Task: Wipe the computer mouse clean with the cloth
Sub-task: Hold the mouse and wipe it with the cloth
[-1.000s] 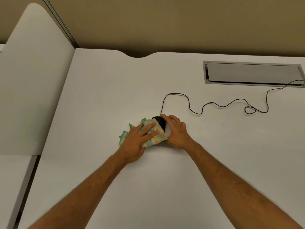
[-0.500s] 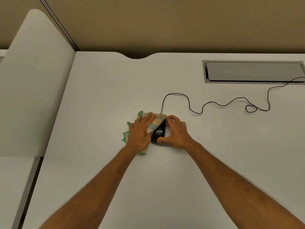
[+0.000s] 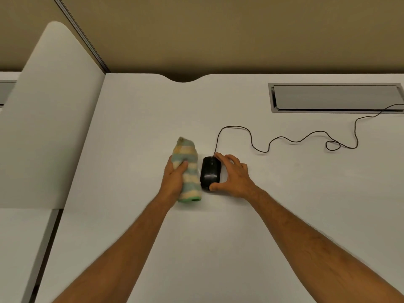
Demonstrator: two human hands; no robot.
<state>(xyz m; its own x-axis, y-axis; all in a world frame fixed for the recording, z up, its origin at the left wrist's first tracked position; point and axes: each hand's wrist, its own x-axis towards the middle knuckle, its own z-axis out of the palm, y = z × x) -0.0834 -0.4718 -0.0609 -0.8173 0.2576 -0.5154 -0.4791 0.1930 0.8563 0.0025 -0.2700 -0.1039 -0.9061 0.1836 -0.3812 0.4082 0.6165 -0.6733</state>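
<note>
A black wired computer mouse (image 3: pixel 210 173) lies flat on the white desk (image 3: pixel 218 226), its whole top showing. My right hand (image 3: pixel 235 176) grips it from the right side, thumb at the near end and fingers at the far end. A bunched cloth (image 3: pixel 188 169) with pale green, yellow and white stripes is held upright in my left hand (image 3: pixel 173 179), just left of the mouse. The cloth's right edge is close beside the mouse; I cannot tell if they touch.
The mouse's thin black cable (image 3: pixel 284 138) snakes right across the desk into a grey cable hatch (image 3: pixel 336 97) at the back right. A white divider panel (image 3: pixel 50 119) stands along the desk's left side. A tan wall runs behind.
My left hand has pulled the cloth off the mouse and to its left, so the mouse top is now uncovered. My right hand still holds the mouse.
</note>
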